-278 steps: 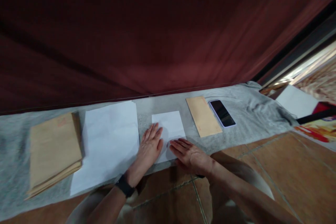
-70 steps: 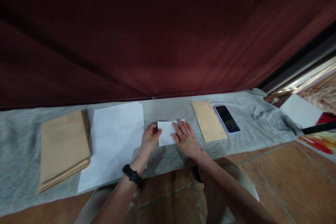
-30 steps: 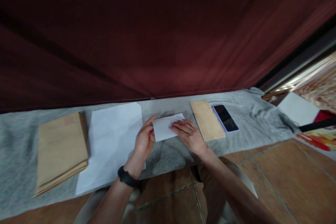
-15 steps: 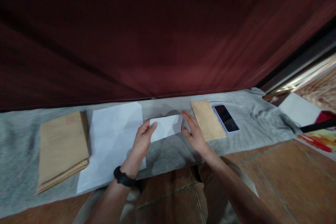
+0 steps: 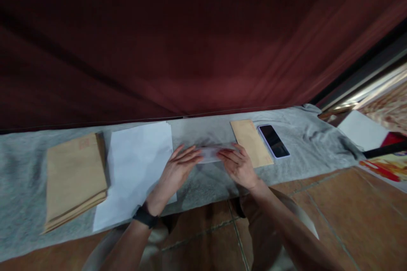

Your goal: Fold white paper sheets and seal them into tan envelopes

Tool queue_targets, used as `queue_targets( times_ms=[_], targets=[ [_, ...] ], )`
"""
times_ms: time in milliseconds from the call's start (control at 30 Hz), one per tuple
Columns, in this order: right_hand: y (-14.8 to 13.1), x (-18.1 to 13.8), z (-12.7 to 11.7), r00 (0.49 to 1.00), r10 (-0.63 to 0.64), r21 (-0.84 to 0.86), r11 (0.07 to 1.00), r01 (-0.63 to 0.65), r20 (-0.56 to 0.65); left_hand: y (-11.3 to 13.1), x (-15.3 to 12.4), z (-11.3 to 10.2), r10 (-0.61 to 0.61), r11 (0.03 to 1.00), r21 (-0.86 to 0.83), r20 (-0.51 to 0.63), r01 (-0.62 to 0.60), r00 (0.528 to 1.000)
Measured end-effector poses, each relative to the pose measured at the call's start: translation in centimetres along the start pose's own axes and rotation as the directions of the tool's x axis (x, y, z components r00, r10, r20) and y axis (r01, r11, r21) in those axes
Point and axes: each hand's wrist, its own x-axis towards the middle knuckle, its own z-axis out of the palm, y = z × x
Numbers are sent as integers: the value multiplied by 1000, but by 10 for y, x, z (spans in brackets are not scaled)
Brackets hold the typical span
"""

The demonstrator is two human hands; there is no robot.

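Closer together now, the left hand (image 5: 178, 170) and right hand (image 5: 238, 168) are gripping a motion-blurred white paper (image 5: 210, 155) between them.

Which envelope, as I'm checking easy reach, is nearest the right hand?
The single envelope, lying alone beside the phone, its edge partly hidden by the right hand. The other envelopes are stacked at far left, beyond the white sheets.

Paper (image 5: 210, 155) went from a flat sheet to a skinny, blurry strip. Left hand (image 5: 178, 171) had its thumb on top half a second ago, now its fingers cover that end; right hand (image 5: 238, 167) moved inward too.
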Motion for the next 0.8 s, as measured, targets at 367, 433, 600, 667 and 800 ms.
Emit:
queue_targets(
  times_ms=[367,433,600,667,800],
  targets=[
    [-16,-14,24,968,158,171,967,-192,193,16,-31,41,48,982,172,150,-74,988],
    [-18,-10,34,961,167,119,973,-196,219,20,-33,44,24,984,175,121,-45,992],
    [-26,-8,51,944,196,-11,980,-201,267,28,-26,51,-95,987,134,44,88,995],
    [-27,-9,52,941,202,-26,979,-202,270,29,-20,59,-148,977,160,12,144,989],
    [-26,-11,51,941,200,-49,980,-194,273,31,-11,77,-207,943,255,-50,213,977]
  ],
)
